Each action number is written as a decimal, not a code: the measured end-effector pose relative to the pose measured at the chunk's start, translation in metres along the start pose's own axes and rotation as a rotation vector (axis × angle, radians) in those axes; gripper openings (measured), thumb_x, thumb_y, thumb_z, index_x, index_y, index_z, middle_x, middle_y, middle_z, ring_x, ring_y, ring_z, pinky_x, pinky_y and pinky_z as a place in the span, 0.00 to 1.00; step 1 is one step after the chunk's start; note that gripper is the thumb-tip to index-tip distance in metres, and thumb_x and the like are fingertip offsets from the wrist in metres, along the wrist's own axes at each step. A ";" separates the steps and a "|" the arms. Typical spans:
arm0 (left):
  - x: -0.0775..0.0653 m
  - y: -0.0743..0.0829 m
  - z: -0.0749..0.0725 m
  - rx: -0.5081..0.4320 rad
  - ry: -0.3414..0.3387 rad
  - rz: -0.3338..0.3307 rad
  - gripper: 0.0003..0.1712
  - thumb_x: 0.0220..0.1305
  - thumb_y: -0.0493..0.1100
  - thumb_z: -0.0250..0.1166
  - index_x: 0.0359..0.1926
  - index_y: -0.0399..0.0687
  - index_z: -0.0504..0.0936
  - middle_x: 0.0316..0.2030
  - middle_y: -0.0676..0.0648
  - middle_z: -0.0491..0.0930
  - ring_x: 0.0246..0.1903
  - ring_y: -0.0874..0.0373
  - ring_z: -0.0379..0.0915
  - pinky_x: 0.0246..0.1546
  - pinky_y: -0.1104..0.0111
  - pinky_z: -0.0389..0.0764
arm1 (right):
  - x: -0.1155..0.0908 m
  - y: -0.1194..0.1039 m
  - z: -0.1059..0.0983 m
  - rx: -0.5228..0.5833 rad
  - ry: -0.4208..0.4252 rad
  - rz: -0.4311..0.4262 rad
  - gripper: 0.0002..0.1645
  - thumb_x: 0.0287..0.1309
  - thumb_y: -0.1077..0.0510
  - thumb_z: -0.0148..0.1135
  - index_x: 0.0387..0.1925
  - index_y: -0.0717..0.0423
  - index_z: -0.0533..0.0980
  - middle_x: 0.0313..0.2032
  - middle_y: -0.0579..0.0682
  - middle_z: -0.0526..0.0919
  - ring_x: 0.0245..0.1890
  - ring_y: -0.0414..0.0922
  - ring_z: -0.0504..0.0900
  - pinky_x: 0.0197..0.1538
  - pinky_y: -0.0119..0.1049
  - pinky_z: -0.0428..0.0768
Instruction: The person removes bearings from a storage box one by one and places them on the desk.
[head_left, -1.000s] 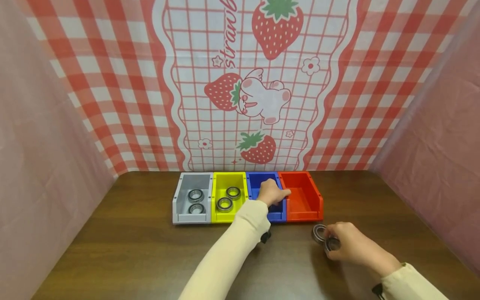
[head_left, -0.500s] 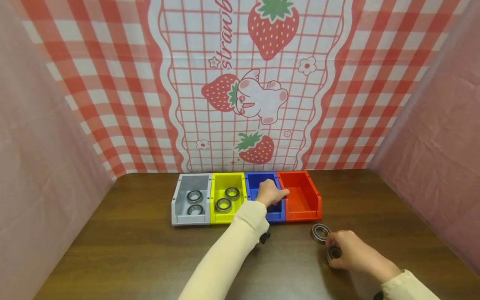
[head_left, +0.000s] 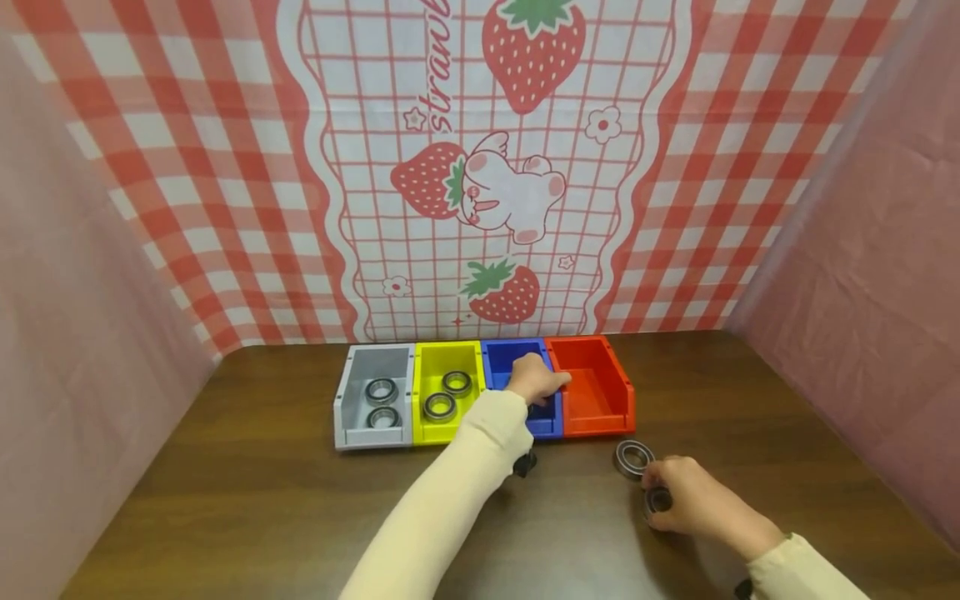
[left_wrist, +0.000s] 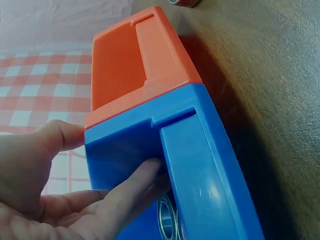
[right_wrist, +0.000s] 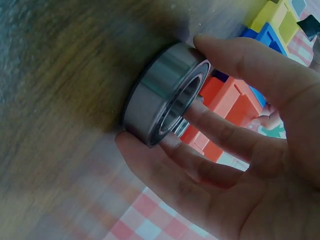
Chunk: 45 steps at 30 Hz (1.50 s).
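My right hand [head_left: 701, 504] pinches a ball bearing [right_wrist: 159, 82] between thumb and fingers, tilted on edge close over the table. Just beyond those fingertips a second bearing [head_left: 622, 463] lies on the wood. My left hand [head_left: 536, 379] reaches into the blue bin [left_wrist: 200, 170], fingers extended down behind its front lip and thumb held apart over the side next to the red bin [head_left: 596, 392]. Inside the blue bin, beside the left fingers, a bearing [left_wrist: 162, 227] leans against the front wall; the hand covers part of the bin.
Left of the blue bin stand a yellow bin [head_left: 447, 435] and a grey bin [head_left: 374, 437], each with two bearings in it. The bins sit joined in a row at the back of the wooden table [head_left: 247, 500]. Checked cloth [head_left: 247, 208] hangs behind, with pink cloth at the sides.
The bearing in my right hand has drawn slightly toward me, apart from the one on the table. My left hand stays in the blue bin. The whole view has shifted a little.
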<state>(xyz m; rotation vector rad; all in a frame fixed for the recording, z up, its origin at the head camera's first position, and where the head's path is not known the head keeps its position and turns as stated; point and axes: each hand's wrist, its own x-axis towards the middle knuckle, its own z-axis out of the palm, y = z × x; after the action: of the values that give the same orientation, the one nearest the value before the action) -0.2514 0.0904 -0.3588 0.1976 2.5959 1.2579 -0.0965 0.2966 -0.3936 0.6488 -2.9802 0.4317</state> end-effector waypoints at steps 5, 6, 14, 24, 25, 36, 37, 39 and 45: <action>-0.010 0.002 -0.008 0.114 0.086 0.080 0.28 0.58 0.49 0.71 0.12 0.47 0.64 0.10 0.53 0.59 0.13 0.57 0.68 0.16 0.75 0.66 | -0.002 -0.001 0.002 -0.015 0.020 0.016 0.22 0.26 0.58 0.81 0.27 0.54 0.77 0.26 0.43 0.80 0.29 0.37 0.75 0.32 0.33 0.76; -0.011 0.003 -0.011 0.136 0.098 0.098 0.30 0.58 0.50 0.71 0.12 0.48 0.63 0.10 0.53 0.57 0.12 0.59 0.62 0.15 0.74 0.61 | -0.002 -0.001 0.002 -0.019 0.024 0.017 0.23 0.26 0.57 0.82 0.27 0.54 0.77 0.27 0.43 0.80 0.29 0.37 0.76 0.33 0.33 0.76; -0.021 -0.003 -0.057 0.224 0.187 0.150 0.23 0.63 0.54 0.67 0.25 0.39 0.76 0.18 0.49 0.68 0.17 0.58 0.63 0.19 0.71 0.64 | -0.005 -0.001 0.000 -0.021 0.029 -0.002 0.27 0.24 0.56 0.84 0.30 0.55 0.78 0.29 0.44 0.81 0.31 0.40 0.78 0.35 0.35 0.78; -0.023 -0.034 -0.078 0.172 0.169 0.044 0.25 0.58 0.44 0.72 0.15 0.44 0.66 0.13 0.51 0.62 0.15 0.59 0.58 0.19 0.72 0.63 | -0.007 -0.001 -0.001 -0.026 0.002 0.030 0.30 0.15 0.64 0.83 0.30 0.54 0.77 0.30 0.43 0.80 0.32 0.38 0.76 0.34 0.33 0.77; -0.023 -0.036 -0.077 0.151 0.154 0.026 0.22 0.58 0.43 0.72 0.17 0.42 0.68 0.15 0.50 0.62 0.16 0.59 0.59 0.19 0.72 0.63 | -0.007 -0.001 -0.001 -0.024 0.002 0.028 0.30 0.15 0.64 0.83 0.30 0.54 0.77 0.29 0.43 0.80 0.32 0.38 0.76 0.34 0.33 0.77; -0.020 -0.048 -0.073 0.133 0.172 -0.046 0.16 0.56 0.42 0.71 0.36 0.31 0.80 0.27 0.42 0.80 0.22 0.56 0.72 0.25 0.71 0.73 | -0.004 -0.008 -0.003 -0.024 -0.067 0.072 0.33 0.17 0.59 0.85 0.35 0.53 0.78 0.34 0.44 0.79 0.34 0.39 0.77 0.37 0.35 0.79; -0.020 -0.049 -0.072 0.132 0.175 -0.041 0.16 0.56 0.42 0.71 0.35 0.31 0.80 0.26 0.42 0.80 0.22 0.56 0.72 0.25 0.71 0.73 | -0.004 -0.009 -0.005 -0.027 -0.083 0.079 0.34 0.18 0.57 0.85 0.36 0.53 0.78 0.35 0.44 0.79 0.35 0.40 0.78 0.38 0.36 0.79; -0.019 -0.050 -0.072 0.135 0.179 -0.029 0.15 0.56 0.43 0.72 0.32 0.32 0.81 0.24 0.43 0.80 0.20 0.56 0.72 0.24 0.71 0.73 | -0.004 -0.012 -0.010 -0.036 -0.109 0.087 0.34 0.20 0.55 0.85 0.37 0.52 0.78 0.36 0.44 0.79 0.35 0.40 0.78 0.38 0.36 0.79; -0.017 -0.049 -0.076 0.095 0.162 -0.026 0.14 0.55 0.42 0.73 0.25 0.34 0.80 0.19 0.41 0.82 0.20 0.50 0.80 0.19 0.72 0.71 | 0.014 -0.026 -0.032 -0.059 -0.154 0.074 0.35 0.25 0.53 0.84 0.41 0.57 0.79 0.38 0.49 0.80 0.36 0.42 0.79 0.40 0.40 0.80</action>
<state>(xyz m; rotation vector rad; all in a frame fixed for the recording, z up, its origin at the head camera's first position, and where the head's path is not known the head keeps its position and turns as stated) -0.2567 -0.0010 -0.3488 0.0821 2.7890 1.1889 -0.0983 0.2773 -0.3545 0.5933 -3.1568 0.3099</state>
